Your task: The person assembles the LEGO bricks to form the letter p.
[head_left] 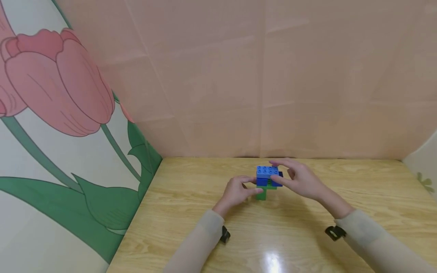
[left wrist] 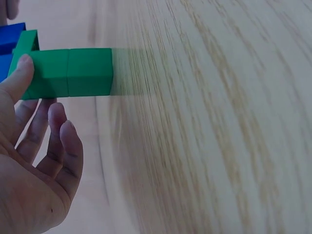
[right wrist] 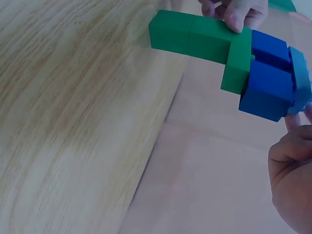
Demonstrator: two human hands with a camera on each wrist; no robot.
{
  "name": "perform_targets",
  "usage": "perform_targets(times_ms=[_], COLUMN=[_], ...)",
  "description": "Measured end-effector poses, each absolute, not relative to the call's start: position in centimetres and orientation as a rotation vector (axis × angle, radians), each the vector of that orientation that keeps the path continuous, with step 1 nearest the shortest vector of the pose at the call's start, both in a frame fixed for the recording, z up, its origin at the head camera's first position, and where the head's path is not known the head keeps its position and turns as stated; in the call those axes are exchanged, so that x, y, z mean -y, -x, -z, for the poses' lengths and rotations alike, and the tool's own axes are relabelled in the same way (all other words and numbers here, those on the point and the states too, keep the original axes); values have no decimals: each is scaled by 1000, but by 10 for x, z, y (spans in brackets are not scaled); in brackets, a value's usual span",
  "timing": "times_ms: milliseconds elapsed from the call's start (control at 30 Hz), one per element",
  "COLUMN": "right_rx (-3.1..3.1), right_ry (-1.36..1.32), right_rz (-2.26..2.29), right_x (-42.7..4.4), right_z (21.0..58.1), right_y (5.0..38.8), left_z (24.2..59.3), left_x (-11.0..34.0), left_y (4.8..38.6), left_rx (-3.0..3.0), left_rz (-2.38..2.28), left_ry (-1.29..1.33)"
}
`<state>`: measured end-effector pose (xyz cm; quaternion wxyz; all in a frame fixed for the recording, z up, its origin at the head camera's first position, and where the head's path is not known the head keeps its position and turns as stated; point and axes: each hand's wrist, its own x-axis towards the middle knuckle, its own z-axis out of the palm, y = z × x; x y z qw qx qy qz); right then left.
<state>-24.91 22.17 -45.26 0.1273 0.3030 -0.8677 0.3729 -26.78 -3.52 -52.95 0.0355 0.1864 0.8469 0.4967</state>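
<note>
A small tower of toy building bricks stands on the table between my two hands. Its lower column is made of green bricks [right wrist: 209, 40], with a flatter green piece [right wrist: 238, 63] across the top. Dark blue bricks [right wrist: 268, 90] sit side by side on that piece. A lighter blue studded brick [head_left: 266, 171] lies over them. My left hand [head_left: 236, 192] grips the upper part of the green column between thumb and fingers. From the right, my right hand [head_left: 304, 180] pinches the lighter blue brick, thumb at its near side and fingers behind.
The wood-grain table [head_left: 184, 189] ends at a pinkish cloth backdrop [head_left: 211, 94] close behind the tower. A panel with a painted tulip [head_left: 61, 79] borders the left side. A pale panel [head_left: 425, 170] stands at the right.
</note>
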Motion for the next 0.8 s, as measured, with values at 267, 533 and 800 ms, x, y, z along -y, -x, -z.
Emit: perform_targets(times_ms=[267, 533, 800], right_rx=[2559, 2548, 2538], right_ry=[-876, -896, -920], right_rz=[-1199, -1202, -1158], right_x=[-217, -216, -216], right_z=[458, 458, 458], right_y=[258, 260, 259], left_z=[528, 528, 529], left_x=[36, 37, 37], left_y=[267, 267, 268], left_rx=[-2591, -2596, -2597], left_rz=[-1530, -1531, -1524], left_ry=[-588, -595, -600])
